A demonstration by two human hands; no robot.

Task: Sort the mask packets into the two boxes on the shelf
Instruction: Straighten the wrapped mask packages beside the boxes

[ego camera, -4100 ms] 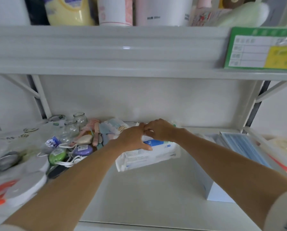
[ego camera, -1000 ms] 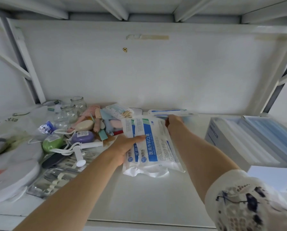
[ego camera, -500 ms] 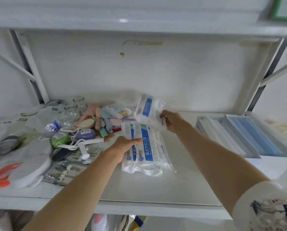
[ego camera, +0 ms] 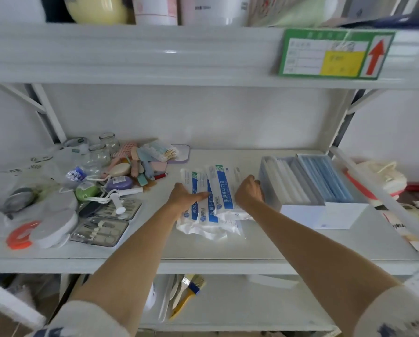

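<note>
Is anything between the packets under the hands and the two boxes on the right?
Nothing visible. The mask packets lie just left of the boxes, with only the right hand between them, gripping the packets' right edge.

Three packets [ego camera: 222, 188] — two boxes [ego camera: 300, 190] (open)

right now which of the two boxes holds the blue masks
The right box, farther from the right hand; the left box beside it holds white packets.

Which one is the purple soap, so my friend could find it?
Look at the clutter pile on the left of the middle shelf. The purple soap is an oval bar with a small white label, between the beige soap and green soap.
</note>
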